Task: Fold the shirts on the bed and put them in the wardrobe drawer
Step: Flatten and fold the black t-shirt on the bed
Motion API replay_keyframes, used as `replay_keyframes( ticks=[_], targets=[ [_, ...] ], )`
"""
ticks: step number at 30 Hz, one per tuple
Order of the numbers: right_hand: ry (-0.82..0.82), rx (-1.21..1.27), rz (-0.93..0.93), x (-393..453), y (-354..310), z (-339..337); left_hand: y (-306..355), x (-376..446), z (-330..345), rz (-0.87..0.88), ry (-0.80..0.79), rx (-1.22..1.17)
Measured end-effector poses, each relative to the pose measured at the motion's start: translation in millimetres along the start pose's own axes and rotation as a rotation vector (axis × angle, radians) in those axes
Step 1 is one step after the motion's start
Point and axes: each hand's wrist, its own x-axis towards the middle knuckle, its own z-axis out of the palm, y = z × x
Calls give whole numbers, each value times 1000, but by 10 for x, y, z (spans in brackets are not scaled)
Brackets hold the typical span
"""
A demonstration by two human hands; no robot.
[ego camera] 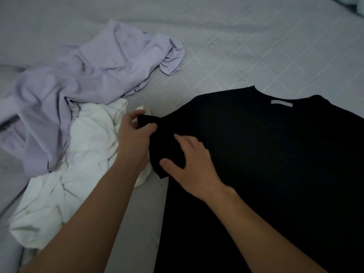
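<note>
Head view: black shirt [266,154] is lying flat on the bed [256,46]; its sleeve is being pinched by the left hand [134,140] and pressed by the flat, open right hand [189,164]. Bunched sleeve fabric is risking a crooked fold.

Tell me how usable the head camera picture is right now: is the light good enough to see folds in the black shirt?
Head view: dim, flat light with no glare; the black cotton shirt reads as one dark mass, only its pale neck label showing; the crumpled lilac shirt and white shirt show creases clearly; left hand and right hand are slightly soft; wide-angle bending at the edges.
</note>
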Motion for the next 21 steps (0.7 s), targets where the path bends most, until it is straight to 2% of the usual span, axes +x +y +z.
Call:
replay_keyframes(
  ticks=[2, 4, 5, 7, 9, 10, 11, 13, 16, 19, 21],
  targets=[
    [28, 149, 15, -2, -108, 30, 25, -119, 86, 70, -259, 59],
    [180, 349, 98, 26, -113, -31, 14, -207, 194, 47, -504, 48],
    [259, 429, 161, 44, -86, -87, -10, -226, 237, 25, -548, 16],
    [316, 655, 346, 75, 23, -199, -102, -236, 295, 37, -452, 26],
    [285, 888, 552, 85, 136, -302, -274, -253, 296, 141, -230, 277],
    [274, 923, 635, 84, 206, -354, -370, -298, 282, 168, -167, 404],
    [265, 921, 716, 78, 264, -405, -462, -365, 265, 172, -166, 504],
    [249, 947, 830, 43, 355, -491, -660, -515, 208, 172, -273, 672],
    [317, 1048, 805, 10, 448, -548, -880, -708, 103, 241, -457, 883],
    [397, 1051, 769, -5, 521, -569, -999, -855, 55, 332, -495, 955],
    [384, 996, 790, 7, 571, -568, -1043, -931, 51, 353, -484, 970]
  ],
)
